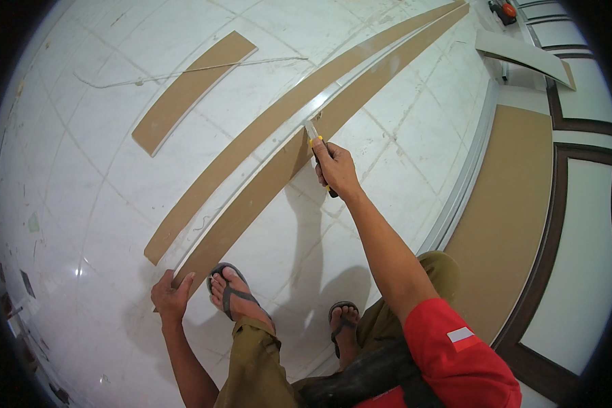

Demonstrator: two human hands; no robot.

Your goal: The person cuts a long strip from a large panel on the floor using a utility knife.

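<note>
Two long brown-faced board strips lie diagonally over the tiled floor, the outer one and the inner one, with a pale, partly shiny band between them. My right hand is closed on a yellow-and-black utility knife, its silver blade at the edge of the inner strip. My left hand grips the near end of that strip, thumb on top and fingers partly hidden. My sandalled feet stand beside and below the inner strip.
A short brown board lies at upper left with a white cord across it. At right are long grey rails, a large brown board, dark-framed white panels, a leaning offcut and an orange-and-black tool.
</note>
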